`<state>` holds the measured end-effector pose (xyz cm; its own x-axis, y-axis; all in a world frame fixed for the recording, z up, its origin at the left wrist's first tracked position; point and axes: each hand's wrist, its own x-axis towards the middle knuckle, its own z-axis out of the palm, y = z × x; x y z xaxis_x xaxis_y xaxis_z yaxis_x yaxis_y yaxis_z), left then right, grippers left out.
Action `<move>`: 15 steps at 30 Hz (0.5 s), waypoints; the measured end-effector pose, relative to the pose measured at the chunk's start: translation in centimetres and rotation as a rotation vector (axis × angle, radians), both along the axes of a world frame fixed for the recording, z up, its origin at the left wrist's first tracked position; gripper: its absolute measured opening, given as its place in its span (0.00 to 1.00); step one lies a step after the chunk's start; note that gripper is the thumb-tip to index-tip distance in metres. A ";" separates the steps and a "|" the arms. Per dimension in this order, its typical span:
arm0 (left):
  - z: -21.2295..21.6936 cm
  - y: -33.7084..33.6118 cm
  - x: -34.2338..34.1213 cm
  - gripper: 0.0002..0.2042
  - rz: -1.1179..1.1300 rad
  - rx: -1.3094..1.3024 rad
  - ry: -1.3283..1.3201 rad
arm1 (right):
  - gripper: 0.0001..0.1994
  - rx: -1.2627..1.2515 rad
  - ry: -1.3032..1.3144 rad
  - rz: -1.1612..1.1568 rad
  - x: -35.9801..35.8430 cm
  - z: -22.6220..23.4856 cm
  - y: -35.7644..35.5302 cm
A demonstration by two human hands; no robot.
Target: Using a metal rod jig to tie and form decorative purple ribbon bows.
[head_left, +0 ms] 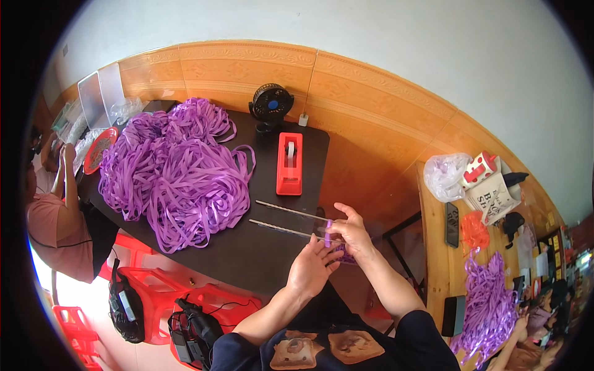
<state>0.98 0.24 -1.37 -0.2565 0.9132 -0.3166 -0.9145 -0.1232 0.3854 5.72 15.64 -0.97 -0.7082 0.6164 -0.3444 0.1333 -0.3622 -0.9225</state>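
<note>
Two thin metal rods [292,210] with a twisted, drill-bit look lie side by side, pointing from the dark table's edge toward me. A short band of purple ribbon [328,234] lies across both near my end. My right hand [352,235] pinches at this ribbon, with its index finger stretched out. My left hand [311,267] is palm up just below the near rod, fingers loosely apart, fingertips close to the ribbon. More purple ribbon shows partly behind my hands, below the table edge.
A big heap of purple ribbon [179,173] covers the table's left. A red tape dispenser [289,164] and a black fan [271,104] stand behind the rods. Red stools [148,281] hold black bags. At right, a wooden table [437,272] bears more ribbon. A person [65,222] sits left.
</note>
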 end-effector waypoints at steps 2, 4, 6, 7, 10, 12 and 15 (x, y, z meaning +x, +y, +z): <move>0.0 0.0 0.1 0.29 0.009 -0.013 -0.007 | 0.38 0.010 -0.001 0.001 0.0 -0.2 0.0; 0.0 0.0 0.1 0.29 0.009 -0.010 -0.015 | 0.37 0.031 0.014 -0.006 0.0 -0.5 -0.1; 0.0 0.0 0.1 0.29 0.010 -0.009 -0.023 | 0.37 0.002 0.022 -0.005 0.1 -0.6 0.1; 0.0 0.0 0.1 0.29 0.008 -0.008 -0.021 | 0.37 -0.026 0.032 -0.004 0.1 -0.6 0.1; 0.3 0.0 0.1 0.29 0.005 -0.007 -0.013 | 0.38 -0.071 0.032 -0.007 0.0 -0.6 0.2; 0.3 0.0 0.0 0.29 0.003 -0.008 -0.006 | 0.38 -0.073 0.033 -0.013 0.0 -0.7 0.2; 0.1 0.0 0.0 0.29 0.002 -0.006 0.000 | 0.38 -0.076 0.030 -0.012 0.0 -0.7 0.1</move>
<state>1.02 0.22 -1.26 -0.2586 0.9108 -0.3218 -0.9143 -0.1232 0.3860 5.75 15.78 -1.64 -0.7114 0.5977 -0.3696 0.1014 -0.4330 -0.8957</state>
